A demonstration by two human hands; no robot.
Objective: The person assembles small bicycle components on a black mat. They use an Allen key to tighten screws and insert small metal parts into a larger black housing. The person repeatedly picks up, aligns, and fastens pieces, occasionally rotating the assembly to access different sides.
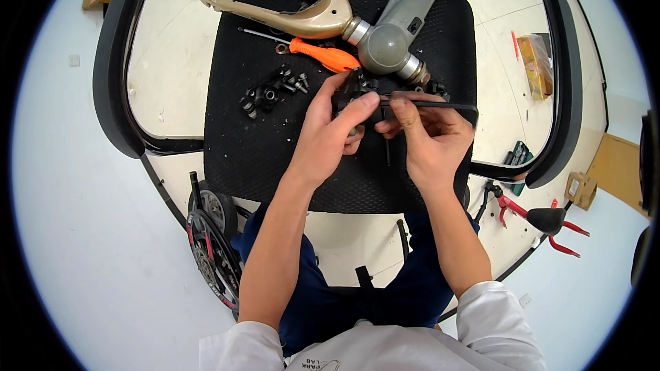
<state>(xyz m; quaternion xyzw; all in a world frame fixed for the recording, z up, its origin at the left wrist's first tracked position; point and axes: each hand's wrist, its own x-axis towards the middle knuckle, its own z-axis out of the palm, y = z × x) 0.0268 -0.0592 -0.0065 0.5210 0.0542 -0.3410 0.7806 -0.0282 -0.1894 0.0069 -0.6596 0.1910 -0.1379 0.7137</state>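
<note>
My left hand (328, 127) is closed around a small black mechanical part (352, 86), mostly hidden by the fingers. My right hand (440, 141) pinches a black L-shaped hex key (450, 104), its short bent end at the right. The key's inner tip meets the black part near my left thumb, where the contact is hard to make out. Just beyond my hands lie an orange-handled screwdriver (323, 55) and a beige fork (330, 14) joined to a grey rounded joint (383, 48). Left of my left hand sits a pile of black bolts and small fittings (268, 93).
Everything rests on a black chair seat (254, 165) between a left armrest (113, 69) and a right armrest (564, 89). Small wheels (210, 247) stand at lower left. A red frame piece (515, 209), cardboard box (581, 189) and green case (520, 159) lie at right.
</note>
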